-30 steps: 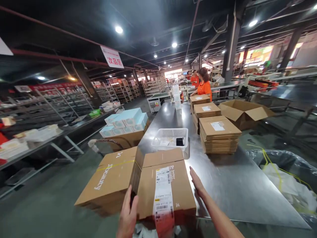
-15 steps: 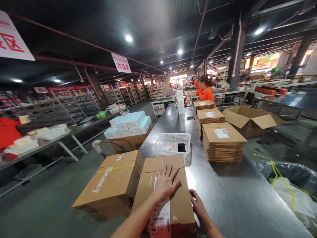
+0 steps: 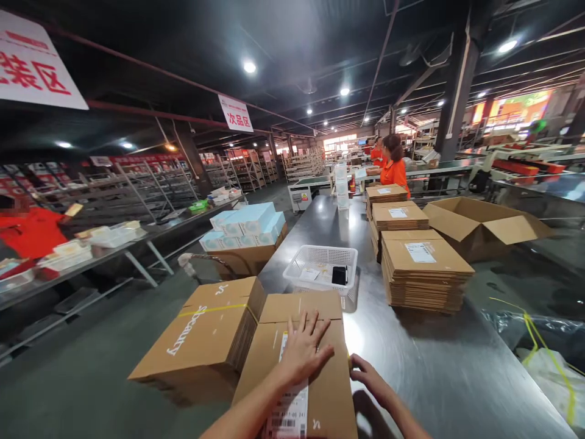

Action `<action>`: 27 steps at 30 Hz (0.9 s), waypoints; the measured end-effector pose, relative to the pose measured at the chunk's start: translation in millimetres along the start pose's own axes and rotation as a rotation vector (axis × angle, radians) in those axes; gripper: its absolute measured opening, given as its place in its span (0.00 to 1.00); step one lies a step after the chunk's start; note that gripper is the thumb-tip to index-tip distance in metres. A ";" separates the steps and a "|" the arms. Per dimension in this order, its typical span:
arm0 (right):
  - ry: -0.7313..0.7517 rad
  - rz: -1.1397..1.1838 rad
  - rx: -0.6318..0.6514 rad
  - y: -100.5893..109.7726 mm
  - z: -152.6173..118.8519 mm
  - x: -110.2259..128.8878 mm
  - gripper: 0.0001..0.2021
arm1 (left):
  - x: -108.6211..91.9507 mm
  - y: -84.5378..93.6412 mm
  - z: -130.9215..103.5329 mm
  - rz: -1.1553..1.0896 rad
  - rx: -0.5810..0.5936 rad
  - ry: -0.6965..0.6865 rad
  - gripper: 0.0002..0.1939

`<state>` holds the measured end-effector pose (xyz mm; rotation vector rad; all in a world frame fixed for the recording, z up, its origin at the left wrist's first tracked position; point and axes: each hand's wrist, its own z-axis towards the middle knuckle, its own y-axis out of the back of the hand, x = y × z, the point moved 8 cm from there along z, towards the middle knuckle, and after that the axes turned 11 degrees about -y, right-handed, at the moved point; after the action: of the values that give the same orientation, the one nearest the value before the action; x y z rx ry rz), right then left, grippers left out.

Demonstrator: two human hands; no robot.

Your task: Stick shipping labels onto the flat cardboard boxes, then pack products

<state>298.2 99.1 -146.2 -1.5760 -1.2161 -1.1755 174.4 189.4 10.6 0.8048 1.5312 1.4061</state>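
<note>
My left hand [image 3: 305, 349] lies flat with spread fingers on top of a stack of folded cardboard boxes [image 3: 331, 384], partly over its white printed label [image 3: 289, 410]. Close against the stack's right side is my right hand [image 3: 369, 379], its fingers bent together around a thin sliver of yellow strap [image 3: 350, 361]. Most of that strap is hidden. To the left stands another stack of flat cardboard boxes [image 3: 201, 329], bound with a yellow strap [image 3: 212, 310] and printed with white lettering.
Beyond the stack, a white plastic basket [image 3: 292, 259] holds papers and a black item on the metal table [image 3: 425, 353]. More flattened-box stacks [image 3: 429, 277] line the right side, beside an open carton [image 3: 479, 228]. Light-blue boxes [image 3: 256, 219] sit at left. A person in orange [image 3: 395, 174] works farther back.
The view has shifted slightly left. My right hand's fingers have closed more at the stack's side, where yellow now shows. My left hand stays flat on top.
</note>
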 end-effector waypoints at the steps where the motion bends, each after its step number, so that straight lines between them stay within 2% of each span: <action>1: 0.008 -0.030 -0.022 1.9 3.1 -2.5 0.10 | -0.1 0.7 -0.3 -0.004 0.000 0.002 0.33; 4: 0.078 -0.130 -0.220 10.6 12.9 -7.0 0.15 | -0.5 2.0 -0.4 -0.004 0.006 0.003 0.32; 6: 0.119 -0.172 -0.374 13.8 16.9 -9.0 0.14 | -1.1 2.1 0.1 -0.007 0.011 -0.005 0.32; 8: 0.112 -0.174 -0.452 12.4 20.0 -13.0 0.13 | -0.9 1.9 0.5 -0.013 0.014 -0.006 0.32; 14: 0.065 -0.107 -0.412 5.1 8.7 -15.9 0.16 | 2.6 -1.3 1.3 -0.046 0.017 0.006 0.34; 19: -0.036 0.065 -0.279 -2.4 -10.3 -13.7 0.15 | 3.0 -3.4 1.1 -0.039 -0.008 -0.007 0.34; 21: -0.022 0.038 -0.266 -1.9 -12.5 -9.9 0.15 | 2.4 -3.4 0.7 -0.031 -0.017 -0.012 0.34; 25: 0.087 -0.190 -0.385 8.7 -7.5 -2.7 0.15 | 1.2 -2.7 0.0 -0.023 -0.009 -0.012 0.34; 27: 0.091 -0.245 -0.459 13.4 -1.1 -4.0 0.15 | 0.7 -1.1 -0.2 -0.028 -0.003 -0.005 0.34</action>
<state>310.7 94.3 -150.5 -1.7063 -1.1558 -1.7634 174.0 189.8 9.3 0.7815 1.5307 1.3848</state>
